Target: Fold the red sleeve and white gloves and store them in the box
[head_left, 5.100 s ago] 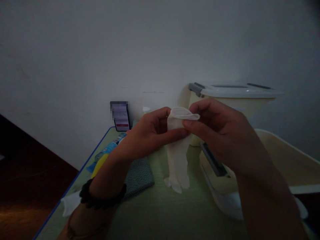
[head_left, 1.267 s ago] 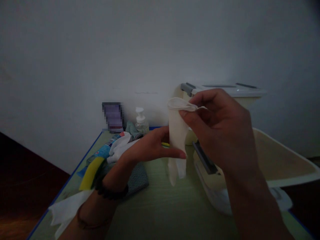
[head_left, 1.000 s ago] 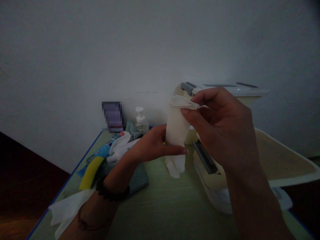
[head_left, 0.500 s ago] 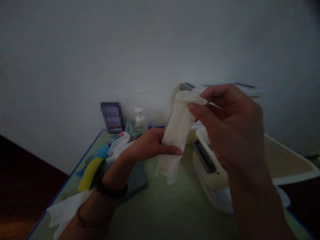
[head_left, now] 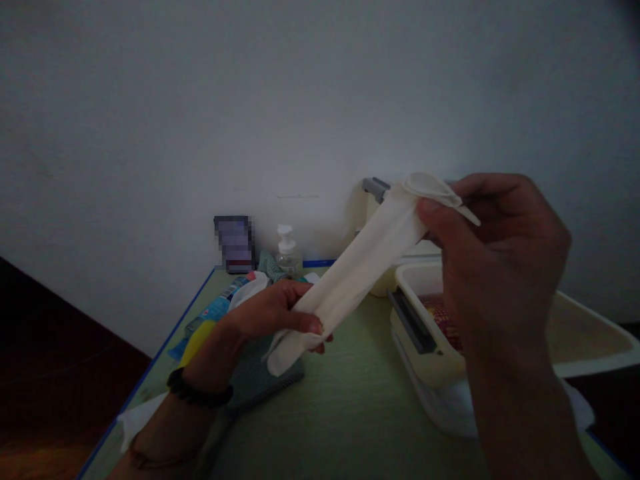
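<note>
A thin white disposable glove (head_left: pixel 367 257) is stretched slantwise between my two hands above the table. My right hand (head_left: pixel 495 247) pinches its open, rimmed cuff end between thumb and fingers. Lower down at the left, my left hand (head_left: pixel 280 313) is closed round the glove near its finger end, thumb on top. The glove's finger tips hang limp just past the left thumb. Some fingers of both hands are hidden behind the glove.
At the right stands a cream storage box (head_left: pixel 425 370) with a grey latch and patterned contents. Along the left lie a green-grey cloth (head_left: pixel 260 380), a yellow sponge (head_left: pixel 199 341) and a blue packet (head_left: pixel 213 310). A pump bottle (head_left: pixel 287 250) and a propped phone (head_left: pixel 235 243) stand near the wall.
My hands have moved apart, the right one further right and the left one left and down. The glove is pulled longer and tilts more. The view has shifted slightly.
</note>
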Demonstrator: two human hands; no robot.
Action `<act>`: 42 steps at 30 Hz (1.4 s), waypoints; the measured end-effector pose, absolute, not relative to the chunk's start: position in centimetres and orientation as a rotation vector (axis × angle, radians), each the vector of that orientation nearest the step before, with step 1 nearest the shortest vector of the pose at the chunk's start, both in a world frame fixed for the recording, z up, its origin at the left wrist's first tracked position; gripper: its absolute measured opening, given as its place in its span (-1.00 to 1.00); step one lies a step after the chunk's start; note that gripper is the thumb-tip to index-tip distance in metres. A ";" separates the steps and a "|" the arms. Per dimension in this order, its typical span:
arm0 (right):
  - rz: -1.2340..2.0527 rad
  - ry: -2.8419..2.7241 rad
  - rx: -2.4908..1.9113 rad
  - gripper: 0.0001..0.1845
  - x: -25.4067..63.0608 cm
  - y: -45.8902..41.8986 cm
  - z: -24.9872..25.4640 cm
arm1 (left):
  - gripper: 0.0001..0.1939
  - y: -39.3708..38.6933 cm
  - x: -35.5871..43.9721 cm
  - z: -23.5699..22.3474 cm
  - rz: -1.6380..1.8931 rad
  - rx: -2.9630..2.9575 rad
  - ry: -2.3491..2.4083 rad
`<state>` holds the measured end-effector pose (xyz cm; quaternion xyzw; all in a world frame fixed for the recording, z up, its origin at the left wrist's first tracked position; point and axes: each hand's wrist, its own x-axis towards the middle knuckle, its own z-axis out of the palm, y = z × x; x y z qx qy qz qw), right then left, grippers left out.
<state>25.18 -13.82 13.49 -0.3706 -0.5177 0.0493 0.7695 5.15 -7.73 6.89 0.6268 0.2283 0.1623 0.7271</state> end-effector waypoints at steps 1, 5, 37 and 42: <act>0.104 -1.121 -0.787 -0.83 25.0 -13.9 13.5 | -0.70 -7.9 4.2 6.8 0.393 1.378 0.539; 0.244 -1.174 -0.802 -0.83 23.5 -14.2 13.2 | -0.63 -7.8 0.1 6.7 0.462 1.419 0.740; 0.783 -1.134 -0.762 -0.90 19.3 -12.4 13.6 | -0.59 -4.5 -2.3 8.4 0.300 1.628 0.689; 0.855 -1.391 -0.890 -0.87 19.9 -12.9 12.5 | -0.60 -6.4 0.7 10.8 0.607 1.714 0.433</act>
